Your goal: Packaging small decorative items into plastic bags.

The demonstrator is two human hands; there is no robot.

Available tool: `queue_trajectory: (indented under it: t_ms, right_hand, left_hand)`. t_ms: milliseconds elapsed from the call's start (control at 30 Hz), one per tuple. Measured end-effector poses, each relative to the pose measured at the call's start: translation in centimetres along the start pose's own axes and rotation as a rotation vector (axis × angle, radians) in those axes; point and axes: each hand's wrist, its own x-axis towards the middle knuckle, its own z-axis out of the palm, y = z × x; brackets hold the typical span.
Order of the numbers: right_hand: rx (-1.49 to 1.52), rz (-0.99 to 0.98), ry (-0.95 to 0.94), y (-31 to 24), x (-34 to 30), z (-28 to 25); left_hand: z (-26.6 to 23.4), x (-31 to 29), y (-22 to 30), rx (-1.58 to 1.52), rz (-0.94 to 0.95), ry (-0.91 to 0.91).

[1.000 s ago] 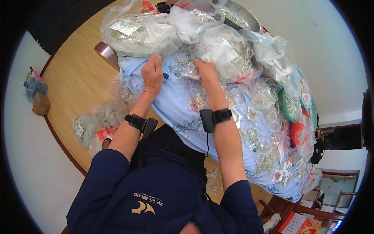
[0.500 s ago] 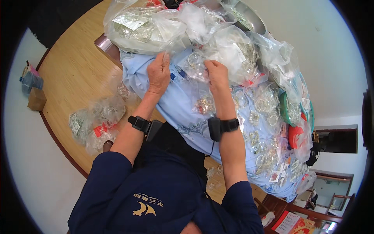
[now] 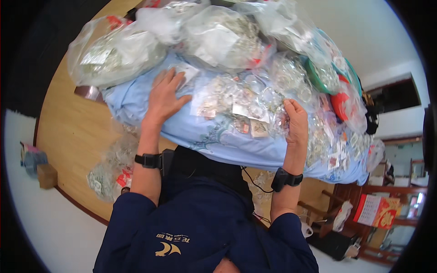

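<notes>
On the light blue patterned cloth [image 3: 200,136], my left hand [image 3: 167,96] lies open with its fingers spread. Its fingertips are beside a white card in clear wrapping [image 3: 185,73]. Farther right, the fingers of my right hand [image 3: 297,119] are closed in a pinch at the edge of a clear packet [image 3: 278,116], which seems to hold small jewellery; its exact contents are blurred. Between the hands lie several small clear packets [image 3: 218,93] with ring-shaped pieces and cards, among them a white card [image 3: 248,110].
Large clear bags full of small packets [image 3: 118,57] line the table's far side, with another white-labelled bag [image 3: 223,38] beside them. A green basin [image 3: 316,75] and a red bag [image 3: 342,98] stand at the right. More bags [image 3: 109,170] rest on the wooden floor at left.
My left hand has let go of clear plastic and come down open on the cloth. My right hand has moved right and nearer me. The view has shifted, showing more of the table's right side.
</notes>
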Motion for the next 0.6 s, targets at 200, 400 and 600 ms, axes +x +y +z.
queue_trajectory:
  t_ms: [200, 400, 600]
  right_hand:
    - [0.096, 0.073, 0.011, 2.1, -0.7, -3.6]
    - [0.212, 0.102, -0.027, 4.5, -0.8, -4.6]
    - [0.217, 0.135, -0.029, 7.1, -0.2, -5.2]
  left_hand:
    - [0.5, 1.1, -2.4, 0.014, -0.136, -0.248]
    - [-1.7, 2.6, 1.3, 0.211, -0.098, -0.44]
    - [-2.4, 1.8, 8.3, -0.107, 0.005, -0.473]
